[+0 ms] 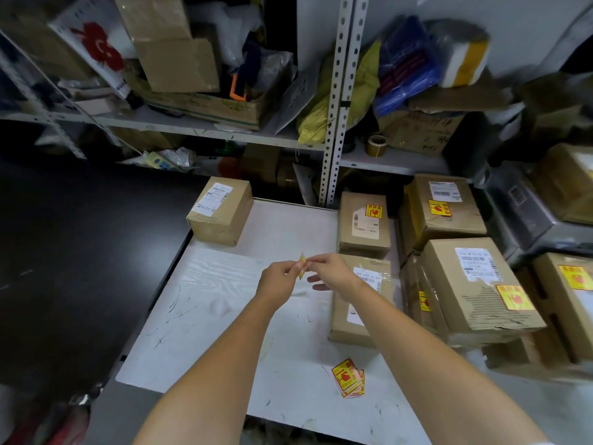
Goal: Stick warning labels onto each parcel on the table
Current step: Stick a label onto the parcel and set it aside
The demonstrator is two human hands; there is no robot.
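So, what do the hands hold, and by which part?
A small yellow paper warning label: the left hand pinches one side and the right hand the opposite side.

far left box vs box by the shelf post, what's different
The box by the post has a yellow warning label on top; far left box shows none. Far left box stands alone; box by the post sits beside another parcel. Both brown cardboard, white shipping labels.
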